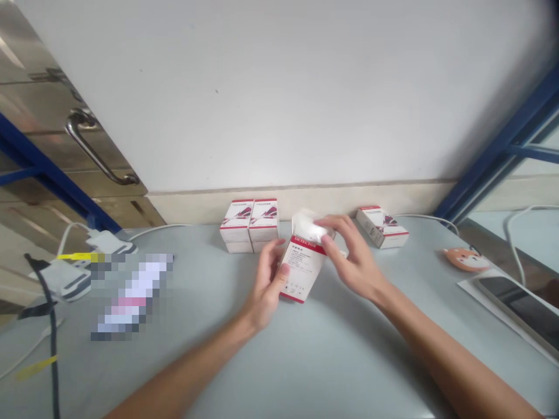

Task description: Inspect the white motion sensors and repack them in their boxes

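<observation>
A white and red cardboard box (pixel 301 269) marked "DETECTOR" stands tilted in the middle of the head view, its top flap up. My left hand (pixel 268 282) grips it by the left side, thumb across the printed front. Out of the mouth of the box shows a white wrapped item (pixel 311 230), blurred and partly covered by fingers. My right hand (pixel 351 256) has its thumb and forefinger closed on this white item at the box's top right. The lower part of the item is hidden inside the box.
Behind my left hand stand several white and red boxes (pixel 250 224) in a block. Another such box (pixel 383 227) lies at the back right. Right of my arms are an orange animal-face item (pixel 466 259) and a phone (pixel 519 311). Chargers (pixel 111 243) and cables lie left.
</observation>
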{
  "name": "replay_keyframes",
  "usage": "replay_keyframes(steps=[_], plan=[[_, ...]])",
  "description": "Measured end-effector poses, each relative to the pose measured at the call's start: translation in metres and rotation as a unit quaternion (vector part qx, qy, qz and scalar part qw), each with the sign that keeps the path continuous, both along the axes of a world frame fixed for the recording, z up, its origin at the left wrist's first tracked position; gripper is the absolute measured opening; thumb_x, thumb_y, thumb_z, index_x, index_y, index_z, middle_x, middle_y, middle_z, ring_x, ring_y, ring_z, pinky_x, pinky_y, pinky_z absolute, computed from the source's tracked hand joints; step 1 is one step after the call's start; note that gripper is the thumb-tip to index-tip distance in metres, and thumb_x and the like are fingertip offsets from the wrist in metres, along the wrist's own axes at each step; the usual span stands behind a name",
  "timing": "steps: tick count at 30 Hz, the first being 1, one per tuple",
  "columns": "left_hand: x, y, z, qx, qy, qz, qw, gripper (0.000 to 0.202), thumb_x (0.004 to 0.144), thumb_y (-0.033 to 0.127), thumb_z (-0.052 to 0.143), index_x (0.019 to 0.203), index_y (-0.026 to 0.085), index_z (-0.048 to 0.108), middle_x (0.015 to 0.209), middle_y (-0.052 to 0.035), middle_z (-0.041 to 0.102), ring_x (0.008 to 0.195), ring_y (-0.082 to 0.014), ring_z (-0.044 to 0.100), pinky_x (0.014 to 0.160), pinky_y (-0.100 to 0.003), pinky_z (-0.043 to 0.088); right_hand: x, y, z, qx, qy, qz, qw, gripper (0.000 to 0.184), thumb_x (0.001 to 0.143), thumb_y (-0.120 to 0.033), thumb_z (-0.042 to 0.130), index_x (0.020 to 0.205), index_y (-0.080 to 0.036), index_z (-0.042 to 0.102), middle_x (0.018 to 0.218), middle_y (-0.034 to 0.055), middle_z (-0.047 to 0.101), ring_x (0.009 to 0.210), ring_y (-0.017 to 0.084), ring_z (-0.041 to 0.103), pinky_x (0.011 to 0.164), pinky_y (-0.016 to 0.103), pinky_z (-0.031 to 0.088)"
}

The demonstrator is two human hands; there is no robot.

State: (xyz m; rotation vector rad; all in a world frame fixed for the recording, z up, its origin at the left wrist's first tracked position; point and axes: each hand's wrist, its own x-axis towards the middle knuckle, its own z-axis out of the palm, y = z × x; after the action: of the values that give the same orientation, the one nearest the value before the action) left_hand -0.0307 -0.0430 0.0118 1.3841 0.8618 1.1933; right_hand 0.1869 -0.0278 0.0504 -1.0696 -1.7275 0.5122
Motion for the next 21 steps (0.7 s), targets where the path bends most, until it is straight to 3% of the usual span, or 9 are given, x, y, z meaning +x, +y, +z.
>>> replay_keyframes(steps=[3, 8, 11, 15, 18, 21], plan=[[-0.001, -0.003, -0.003, -0.004, 0.018, -0.031, 0.999, 0.057, 0.105, 0.049, 0.057, 0.155, 0.036, 0.033, 0.146, -0.0082, 0.058, 0.125, -0.0261, 0.060, 0.105, -0.042, 0.050, 0.007, 0.000, 0.006, 0.017, -0.015, -0.002, 1.000, 0.037, 0.109, -0.050, 0.046, 0.104, -0.030, 0.077, 0.129, 0.0094, 0.059, 0.128, 0.031, 0.056, 0.110, 0.051, 0.045], [-0.004, -0.003, -0.006, 0.010, 0.052, -0.072, 0.996, 0.063, 0.104, 0.050, 0.059, 0.160, 0.040, 0.031, 0.154, -0.0087, 0.049, 0.131, -0.0281, 0.053, 0.106, -0.041, 0.050, 0.009, -0.004, 0.016, 0.081, -0.098, 0.028, 0.991, 0.044, 0.110, -0.041, 0.046, 0.082, -0.028, 0.078, 0.125, 0.0074, 0.064, 0.129, 0.031, 0.053, 0.113, 0.053, 0.040], [-0.006, -0.001, -0.003, 0.019, 0.062, -0.093, 0.994, 0.067, 0.104, 0.048, 0.061, 0.162, 0.043, 0.028, 0.152, -0.0087, 0.049, 0.133, -0.0290, 0.051, 0.100, -0.038, 0.053, 0.013, -0.002, 0.022, 0.109, -0.075, 0.002, 0.991, 0.044, 0.110, -0.040, 0.043, 0.088, -0.029, 0.080, 0.123, 0.0078, 0.066, 0.126, 0.030, 0.055, 0.112, 0.052, 0.041], [-0.009, 0.006, -0.004, 0.051, 0.030, -0.098, 0.993, 0.073, 0.102, 0.043, 0.065, 0.164, 0.044, 0.026, 0.145, -0.0086, 0.053, 0.129, -0.0286, 0.055, 0.095, -0.038, 0.056, 0.032, 0.011, 0.021, 0.091, 0.002, -0.115, 0.989, 0.035, 0.109, -0.041, 0.045, 0.100, -0.027, 0.076, 0.110, 0.0068, 0.070, 0.108, 0.025, 0.065, 0.101, 0.045, 0.049], [-0.009, 0.012, -0.008, 0.068, 0.004, -0.087, 0.994, 0.074, 0.101, 0.036, 0.068, 0.162, 0.045, 0.029, 0.150, -0.0067, 0.051, 0.134, -0.0276, 0.054, 0.109, -0.042, 0.050, 0.047, 0.024, 0.008, 0.003, -0.155, -0.108, 0.982, 0.022, 0.103, -0.038, 0.057, 0.099, -0.026, 0.075, 0.107, 0.0053, 0.075, 0.105, 0.026, 0.067, 0.093, 0.042, 0.051], [-0.009, 0.016, -0.007, 0.078, -0.009, -0.076, 0.994, 0.076, 0.100, 0.034, 0.068, 0.163, 0.045, 0.027, 0.158, -0.0063, 0.047, 0.143, -0.0287, 0.050, 0.118, -0.047, 0.044, 0.054, 0.032, -0.009, -0.070, -0.340, -0.046, 0.937, 0.017, 0.096, -0.036, 0.067, 0.104, -0.026, 0.078, 0.104, 0.0062, 0.077, 0.106, 0.030, 0.067, 0.091, 0.044, 0.050]])
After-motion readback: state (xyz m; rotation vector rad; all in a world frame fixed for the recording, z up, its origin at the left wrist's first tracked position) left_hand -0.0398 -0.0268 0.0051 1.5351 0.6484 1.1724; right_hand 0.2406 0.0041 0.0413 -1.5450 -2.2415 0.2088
